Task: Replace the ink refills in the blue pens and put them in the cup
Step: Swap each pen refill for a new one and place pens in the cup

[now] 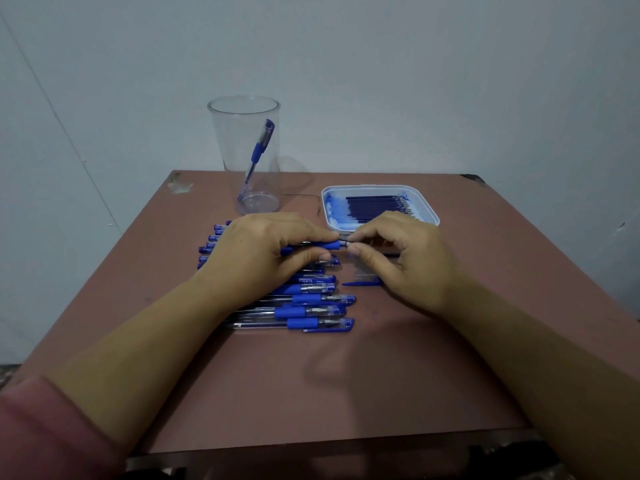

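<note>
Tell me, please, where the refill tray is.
Head view: the refill tray sits far right on the table, beside the clear cup, beyond the right hand.

Cup [227, 147] holds 1 pen [259, 152] (leaning); held pen [320, 245] level over pen pile [311, 311]; refills [375, 206] in tray [328, 202].

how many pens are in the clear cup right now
1. A single blue pen leans inside the clear cup, its lower end at the base and its upper end toward the right wall. The cup is see-through, so none looks hidden inside.
</note>
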